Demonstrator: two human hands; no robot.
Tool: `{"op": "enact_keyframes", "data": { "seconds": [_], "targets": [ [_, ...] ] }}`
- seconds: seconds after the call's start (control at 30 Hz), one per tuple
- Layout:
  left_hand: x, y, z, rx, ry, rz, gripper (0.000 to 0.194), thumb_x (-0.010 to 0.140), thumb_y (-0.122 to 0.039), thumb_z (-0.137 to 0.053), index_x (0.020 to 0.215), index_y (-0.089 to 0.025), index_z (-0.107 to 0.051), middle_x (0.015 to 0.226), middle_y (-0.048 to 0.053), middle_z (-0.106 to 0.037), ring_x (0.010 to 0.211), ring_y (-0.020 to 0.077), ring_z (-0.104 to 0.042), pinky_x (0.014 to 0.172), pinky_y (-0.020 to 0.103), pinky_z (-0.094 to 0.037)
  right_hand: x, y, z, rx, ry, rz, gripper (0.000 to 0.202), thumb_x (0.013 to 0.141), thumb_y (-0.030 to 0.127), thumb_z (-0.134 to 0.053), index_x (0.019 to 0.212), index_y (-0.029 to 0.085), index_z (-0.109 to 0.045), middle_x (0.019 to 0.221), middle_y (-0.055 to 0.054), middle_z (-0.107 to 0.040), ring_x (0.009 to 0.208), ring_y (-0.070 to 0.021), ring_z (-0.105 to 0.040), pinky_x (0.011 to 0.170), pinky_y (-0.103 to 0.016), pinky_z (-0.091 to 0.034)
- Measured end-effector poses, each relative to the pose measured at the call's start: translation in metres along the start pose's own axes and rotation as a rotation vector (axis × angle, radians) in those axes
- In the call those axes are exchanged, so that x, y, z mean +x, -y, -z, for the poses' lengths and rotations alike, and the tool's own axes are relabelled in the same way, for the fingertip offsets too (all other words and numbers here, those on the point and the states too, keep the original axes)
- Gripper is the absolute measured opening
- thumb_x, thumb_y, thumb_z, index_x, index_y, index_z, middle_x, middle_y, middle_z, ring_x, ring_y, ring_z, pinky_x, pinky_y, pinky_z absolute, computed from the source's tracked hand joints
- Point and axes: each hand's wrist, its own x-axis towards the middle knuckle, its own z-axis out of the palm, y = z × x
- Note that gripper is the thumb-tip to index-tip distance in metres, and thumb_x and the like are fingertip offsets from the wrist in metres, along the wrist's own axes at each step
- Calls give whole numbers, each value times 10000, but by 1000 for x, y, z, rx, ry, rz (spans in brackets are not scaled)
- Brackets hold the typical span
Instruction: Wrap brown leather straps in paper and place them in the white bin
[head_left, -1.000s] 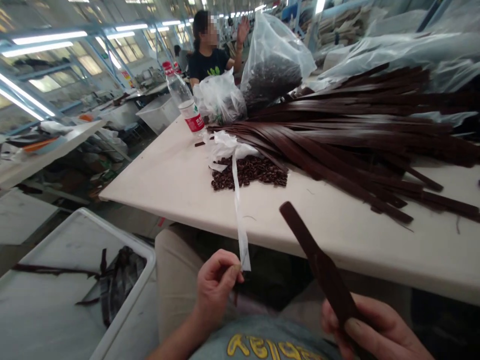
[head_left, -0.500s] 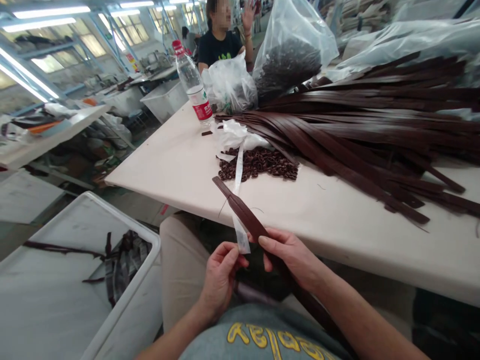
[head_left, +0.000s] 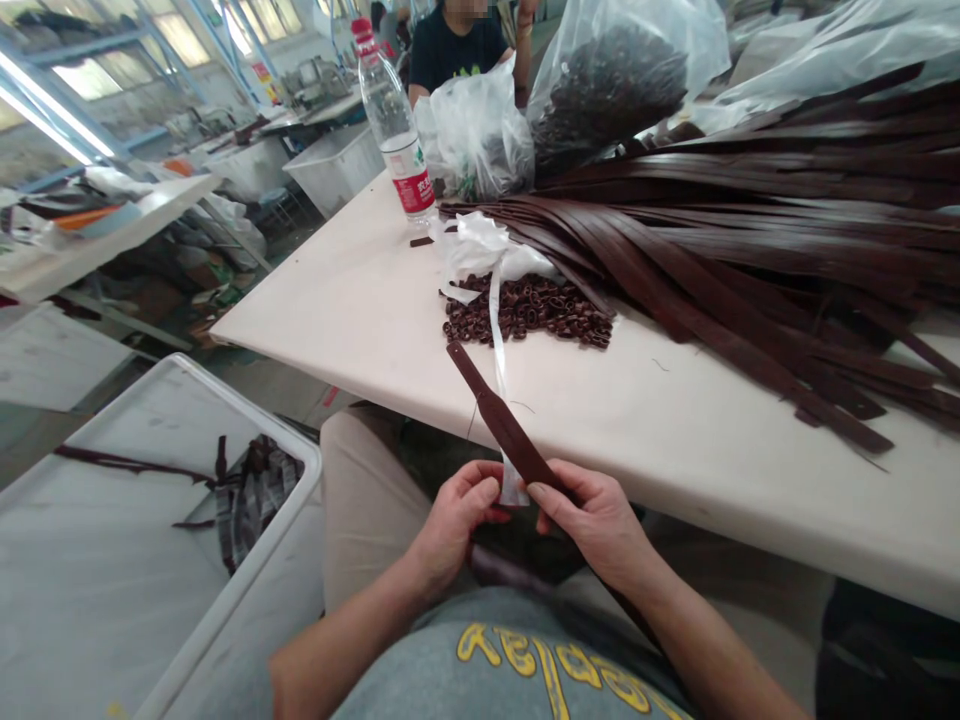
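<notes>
Nearest, over the lap: right hand (head_left: 600,520) pinching the dark brown strap (head_left: 504,425) between thumb and fingers near its lower part; left hand (head_left: 454,520) just beside, fingers curled toward the strap and the dangling white ribbon (head_left: 496,330), whether actually gripping either one impossible to tell. Strap held in the air below the edge of the pale table (head_left: 360,310), long axis running diagonally, free tip up and to the left, pointing toward the far side of the table; lower end hidden under the right hand. Risk, as a judgement: ribbon hanging right across the strap, so easily snagged and dragged, scattering the heap of small brown rings (head_left: 532,310) it lies over; loose pinch, so strap liable to slip onto the lap. Farther on: fanned pile of brown straps (head_left: 750,250), plastic bags (head_left: 480,130), water bottle (head_left: 394,125), then another person's dark shirt (head_left: 457,50). Left, a white bin (head_left: 135,520).
</notes>
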Motion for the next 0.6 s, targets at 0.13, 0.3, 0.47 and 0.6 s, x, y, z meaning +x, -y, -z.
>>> {"op": "enact_keyframes", "data": {
  "seconds": [0.13, 0.3, 0.47, 0.6],
  "targets": [
    [14, -16, -3, 262, 95, -15, 348, 741, -462, -768, 906, -156, -776, 846, 58, -729, 763, 166, -615, 705, 243, -462, -3, 1, 4, -82, 2, 66, 230, 854, 394, -616, 900, 191, -715, 710, 12, -610, 537, -122, -548, 518, -251, -463],
    [23, -28, -8, 391, 133, -17, 282, 745, -438, -739, 797, -166, -792, 698, 33, -707, 651, 154, -579, 647, 254, -438, -16, -1, 17, -137, -34, 147, 213, 896, 368, -602, 971, 201, -709, 772, 0, -640, 572, -124, -566, 548, -242, -502],
    [25, -27, -18, 176, 142, 80, 318, 645, -418, -835, 656, -132, -699, 624, 21, -647, 583, 99, -538, 611, 219, -434, -42, -1, 51, -103, -157, 117, 279, 910, 399, -627, 1123, 223, -670, 935, -41, -711, 695, -155, -643, 697, -265, -561],
    [27, -21, -34, -49, 103, 108, 438, 523, -422, -926, 634, -132, -617, 615, -15, -590, 553, 72, -519, 575, 205, -468, -70, 5, 70, 16, -269, 11, 363, 858, 510, -702, 1099, 239, -676, 644, 20, -629, 503, -117, -539, 502, -217, -478]
  ]
}}
